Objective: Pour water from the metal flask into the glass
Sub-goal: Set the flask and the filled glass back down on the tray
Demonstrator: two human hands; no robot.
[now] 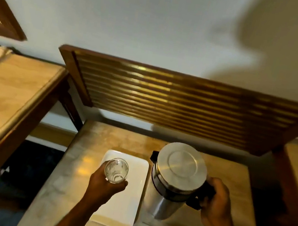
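my left hand is wrapped around the glass, fingers curled about its lower part, holding it above the white tray; the glass tilts a little toward the camera so i see down into its open mouth, and it looks empty. my right hand is closed on the black handle of the metal flask, fingers wrapped round the grip. the flask stands just right of the tray, lid on, its black spout pointing left and away from me; whether its base rests on the table i cannot tell. glass and flask are near each other but apart. behind the table a slatted wooden panel leans at the white wall, and a second wooden table sits off to the left.
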